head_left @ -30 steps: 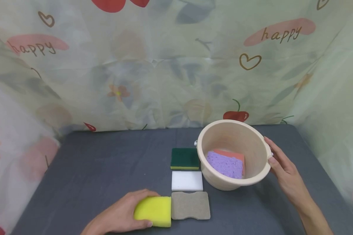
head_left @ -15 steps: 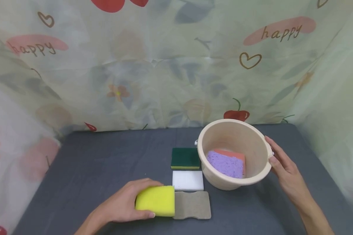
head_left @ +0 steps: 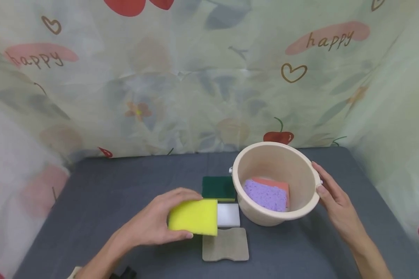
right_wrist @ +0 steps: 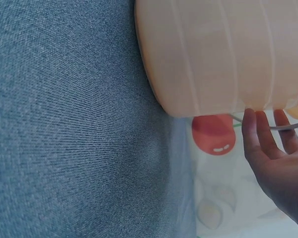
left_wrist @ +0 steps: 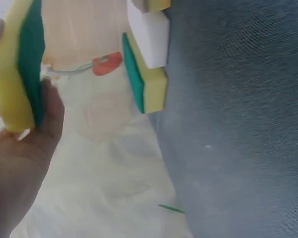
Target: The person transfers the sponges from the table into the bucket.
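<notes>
My left hand grips a yellow sponge between thumb and fingers, raised above the table. In the left wrist view, a green scouring layer shows on this scouring sponge. Under and beside it lie a white sponge, partly hidden, and a grey-beige sponge with notched sides. Farther back is another scouring sponge, green side up. My right hand holds the beige bucket at its right rim; in the right wrist view its fingertips touch the ribbed wall. Inside lie a purple sponge and a coral one.
A dark grey cloth covers the table. Printed curtains stand behind and at both sides. The bucket stands right of the row of sponges, close to the green one. A dark object shows at the bottom edge beside the left forearm.
My left hand has lifted the yellow scouring sponge off the table and carried it forward and slightly right, over the white sponge's left part. The right hand and bucket stay put.
</notes>
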`<state>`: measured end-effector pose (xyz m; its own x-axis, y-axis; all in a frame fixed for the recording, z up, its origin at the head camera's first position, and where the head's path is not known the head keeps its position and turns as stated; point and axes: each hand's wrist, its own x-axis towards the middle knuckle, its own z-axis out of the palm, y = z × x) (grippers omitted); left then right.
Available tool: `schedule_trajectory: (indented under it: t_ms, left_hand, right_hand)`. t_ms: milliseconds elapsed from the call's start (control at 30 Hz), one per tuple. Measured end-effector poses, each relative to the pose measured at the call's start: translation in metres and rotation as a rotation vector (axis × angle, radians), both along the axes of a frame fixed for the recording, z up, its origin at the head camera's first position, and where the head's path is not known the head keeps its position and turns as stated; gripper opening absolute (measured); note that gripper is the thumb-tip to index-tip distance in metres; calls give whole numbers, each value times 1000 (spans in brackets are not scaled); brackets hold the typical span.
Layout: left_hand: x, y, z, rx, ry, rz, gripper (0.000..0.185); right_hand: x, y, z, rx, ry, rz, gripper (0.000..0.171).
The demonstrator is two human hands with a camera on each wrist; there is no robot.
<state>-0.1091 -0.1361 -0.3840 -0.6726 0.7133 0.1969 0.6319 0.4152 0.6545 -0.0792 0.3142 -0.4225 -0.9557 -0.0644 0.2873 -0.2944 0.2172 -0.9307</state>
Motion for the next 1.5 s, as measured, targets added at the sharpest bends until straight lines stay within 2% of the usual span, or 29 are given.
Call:
schedule_trajectory:
  t_ms: [133, 333, 633, 767, 967, 1233, 1500]
  left_hand:
    - [-5, 5, 8, 19, 16, 1, 69]
    - [-10, 13, 20, 63, 9, -35, 73]
    - [-24, 28, 38, 134, 99, -72, 71]
    - [-33, 36, 42, 156, 124, -88, 71]
    - [-43, 49, 47, 183, 125, -87, 72]
    - [-55, 69, 51, 172, 106, -101, 69]
    - [-65, 88, 55, 149, 120, -109, 66]
  right_hand:
    - [1, 0, 2, 31, -15, -21, 54]
    - [2, -1, 3, 54, -33, -37, 54]
    - [2, -1, 3, 67, -44, -43, 54]
    - [2, 0, 2, 62, -41, -40, 54]
    - [1, 0, 1, 41, -34, -32, 54]
    - [0, 0, -1, 34, -18, -21, 55]
    - [0, 0, 1, 32, -15, -18, 55]
